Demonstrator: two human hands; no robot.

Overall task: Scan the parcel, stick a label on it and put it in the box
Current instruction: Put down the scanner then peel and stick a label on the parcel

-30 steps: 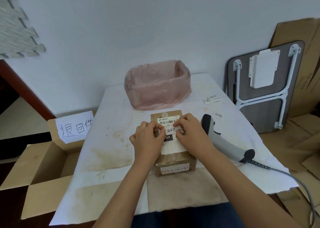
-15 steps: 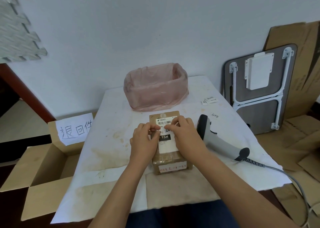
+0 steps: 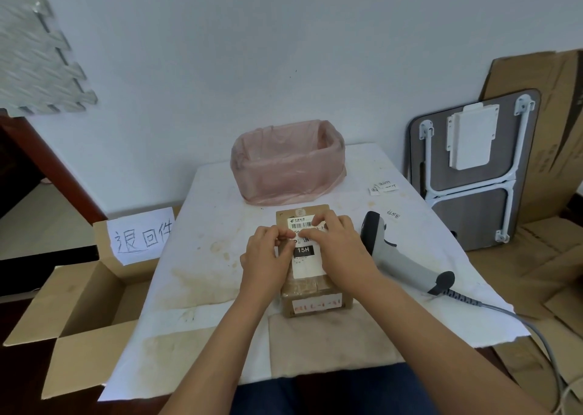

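A brown cardboard parcel [image 3: 310, 298] lies in the middle of the white-covered table [image 3: 208, 282], with a white shipping sheet and a black "15H" mark on top. My left hand [image 3: 268, 258] and my right hand [image 3: 342, 250] rest on the parcel's top. Their fingertips meet over a small white label [image 3: 304, 239] with handwriting, which they press against the shipping sheet. Most of the label is hidden under my fingers. An open cardboard box [image 3: 79, 307] with a handwritten paper sign stands on the floor left of the table.
A grey barcode scanner [image 3: 400, 257] lies right of the parcel, its cable trailing off the right edge. A bin with a pink plastic liner [image 3: 287, 162] stands at the back. Small handwritten labels [image 3: 383, 187] lie at the back right. A folded table and flat cardboard lean at the right.
Both hands stay on the parcel's top; the fingertips have shifted slightly up and closer together over the small label. The parcel has not moved.
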